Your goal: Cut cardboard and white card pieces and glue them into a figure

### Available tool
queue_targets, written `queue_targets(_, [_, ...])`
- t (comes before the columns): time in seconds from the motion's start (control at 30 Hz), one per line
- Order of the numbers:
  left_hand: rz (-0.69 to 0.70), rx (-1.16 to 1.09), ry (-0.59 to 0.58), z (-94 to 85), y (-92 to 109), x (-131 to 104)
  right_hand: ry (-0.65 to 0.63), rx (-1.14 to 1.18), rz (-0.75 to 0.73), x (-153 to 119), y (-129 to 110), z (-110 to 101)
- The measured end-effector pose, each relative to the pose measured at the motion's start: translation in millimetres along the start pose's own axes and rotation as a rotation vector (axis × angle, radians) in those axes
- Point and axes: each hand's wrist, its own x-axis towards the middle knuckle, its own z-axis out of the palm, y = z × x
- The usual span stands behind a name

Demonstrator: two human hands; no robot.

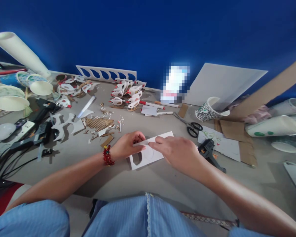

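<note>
A white board (pixel 160 154) lies on the table in front of me, with an oval hole near its left end and a faint curved outline drawn beside it. Above the board, my left hand (pixel 125 144) pinches a thin white piece (pixel 141 143) between thumb and curled fingers. My right hand (pixel 177 151) comes in from the right over the board, its fingers closed together and the fingertips meeting the other end of that piece. How the right fingertips grip it is partly hidden. A red bead bracelet (pixel 108 156) circles my left wrist.
Black scissors (pixel 192 128) and a black glue gun (pixel 209 153) lie right of the board. Cardboard scraps (pixel 98 124) and several white bird-shaped pieces (pixel 125 92) lie beyond. More glue guns (pixel 41 131) with cables stand left; paper cups (pixel 209 110) stand around.
</note>
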Motion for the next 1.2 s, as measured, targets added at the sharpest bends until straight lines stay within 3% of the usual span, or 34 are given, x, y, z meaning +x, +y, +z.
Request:
queue_targets(0.63, [-0.026,-0.067,-0.003,0.5,-0.7,-0.2,0.044,-0.061,-0.053,2.3,-4.0,-0.7])
queue_targets(1.2, [-0.042,-0.114,-0.005,1.4,-1.9,-0.6,-0.027,-0.016,-0.052,7.1,-3.7,-12.7])
